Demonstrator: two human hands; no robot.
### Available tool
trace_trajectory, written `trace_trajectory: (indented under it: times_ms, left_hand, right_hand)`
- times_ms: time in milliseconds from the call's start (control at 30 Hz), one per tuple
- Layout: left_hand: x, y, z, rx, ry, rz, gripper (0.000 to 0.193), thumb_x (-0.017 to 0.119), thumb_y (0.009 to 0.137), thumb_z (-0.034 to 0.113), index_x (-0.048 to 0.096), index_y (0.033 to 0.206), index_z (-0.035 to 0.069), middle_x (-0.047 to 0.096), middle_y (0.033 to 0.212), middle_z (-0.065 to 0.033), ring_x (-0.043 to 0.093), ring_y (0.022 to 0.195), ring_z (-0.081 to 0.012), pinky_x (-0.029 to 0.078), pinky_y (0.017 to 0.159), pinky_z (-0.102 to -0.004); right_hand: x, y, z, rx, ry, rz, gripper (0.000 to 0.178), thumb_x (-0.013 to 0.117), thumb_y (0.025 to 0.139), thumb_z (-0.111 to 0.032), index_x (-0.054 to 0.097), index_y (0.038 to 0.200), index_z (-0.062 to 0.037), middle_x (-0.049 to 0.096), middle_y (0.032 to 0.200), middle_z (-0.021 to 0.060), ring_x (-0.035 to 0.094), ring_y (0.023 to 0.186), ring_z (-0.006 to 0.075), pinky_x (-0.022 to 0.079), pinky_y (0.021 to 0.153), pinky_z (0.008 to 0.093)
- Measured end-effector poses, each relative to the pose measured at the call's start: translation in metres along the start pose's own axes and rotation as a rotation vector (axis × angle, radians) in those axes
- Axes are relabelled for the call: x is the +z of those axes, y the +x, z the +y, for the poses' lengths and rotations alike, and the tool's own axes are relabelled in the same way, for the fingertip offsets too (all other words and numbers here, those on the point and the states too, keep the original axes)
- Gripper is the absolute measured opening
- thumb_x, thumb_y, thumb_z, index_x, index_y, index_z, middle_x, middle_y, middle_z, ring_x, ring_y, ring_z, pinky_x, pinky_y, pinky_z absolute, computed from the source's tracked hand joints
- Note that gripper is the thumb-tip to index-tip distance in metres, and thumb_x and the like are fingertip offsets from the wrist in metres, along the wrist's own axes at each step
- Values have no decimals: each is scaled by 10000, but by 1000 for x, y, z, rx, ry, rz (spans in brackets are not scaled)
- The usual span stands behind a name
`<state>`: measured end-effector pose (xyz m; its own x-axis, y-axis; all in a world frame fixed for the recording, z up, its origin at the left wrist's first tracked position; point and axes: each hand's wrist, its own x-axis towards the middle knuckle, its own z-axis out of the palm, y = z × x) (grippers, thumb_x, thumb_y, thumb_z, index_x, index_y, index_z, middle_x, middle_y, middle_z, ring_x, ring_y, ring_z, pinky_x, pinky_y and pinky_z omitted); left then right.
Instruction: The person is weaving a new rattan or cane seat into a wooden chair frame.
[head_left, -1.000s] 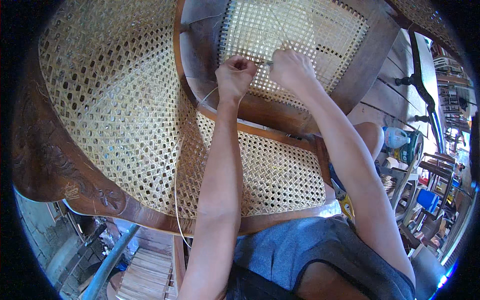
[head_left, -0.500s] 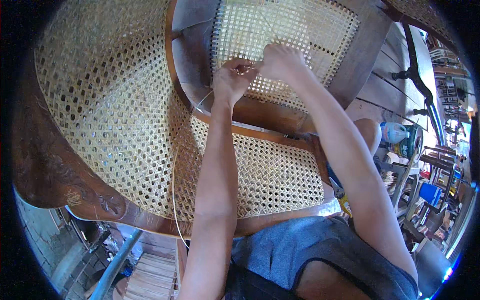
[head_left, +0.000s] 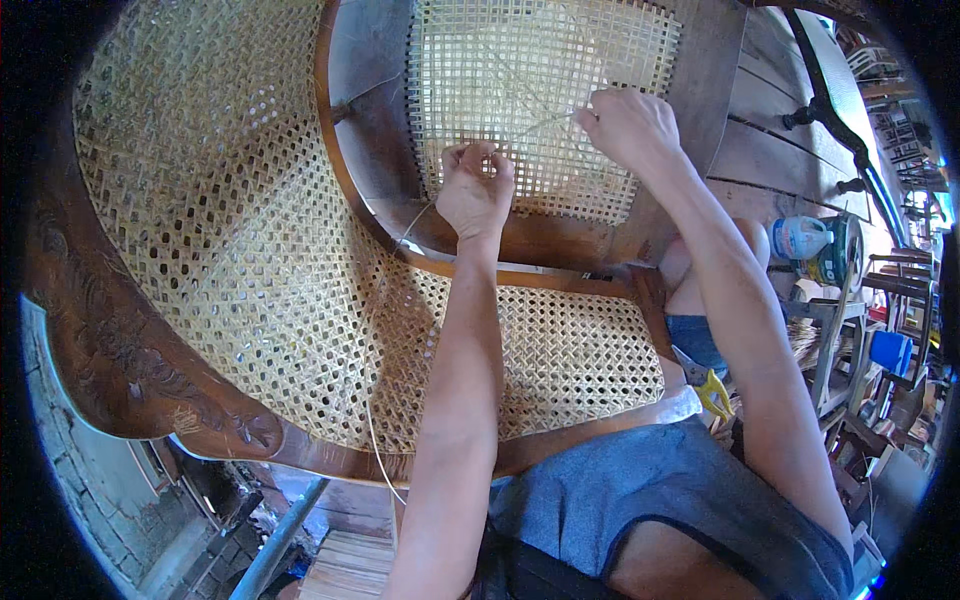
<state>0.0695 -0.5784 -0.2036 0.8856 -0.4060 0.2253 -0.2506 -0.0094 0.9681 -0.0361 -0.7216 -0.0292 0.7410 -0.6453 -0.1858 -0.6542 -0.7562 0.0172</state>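
Note:
A squarish wooden chair panel with an open grid of pale woven cane point(head_left: 470, 60) lies in front of me. My right hand point(head_left: 636, 130) is closed in a pinch over the right part of the weave. From its fingertips a thin cane strand point(head_left: 545, 126) stretches left, pulled nearly straight. Over the panel's lower left, my left hand point(head_left: 476, 195) has its fingers curled, with the back of the hand facing me. Another length of strand leads up to this hand from the chair frame; its fingertips are partly hidden.
A larger carved wooden chair back with finished cane point(head_left: 250, 260) spreads along the left and beneath my forearms. Right of me are a plastic jug point(head_left: 802, 237), yellow-handled pliers point(head_left: 714, 395), a blue container point(head_left: 890, 352) and stacked wooden furniture. Slatted wood point(head_left: 350, 570) shows at the lower left.
My right hand has moved right, away from the left hand, drawing the cane strand out between them. The left hand has shifted slightly down and right as the view moved.

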Motion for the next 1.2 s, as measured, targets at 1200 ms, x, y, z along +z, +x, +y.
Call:
trace_trajectory:
  times_ms: [1200]
  left_hand:
    - [-20, 32, 14, 9, 46, -248, 55, 648, 852, 21, 678, 837, -22, 633, 730, 18, 540, 674, -42, 464, 620, -205]
  right_hand:
    - [33, 8, -64, -174, 147, -114, 152, 537, 818, -42, 667, 868, 18, 679, 876, 201, 688, 879, 329, 564, 739, 428]
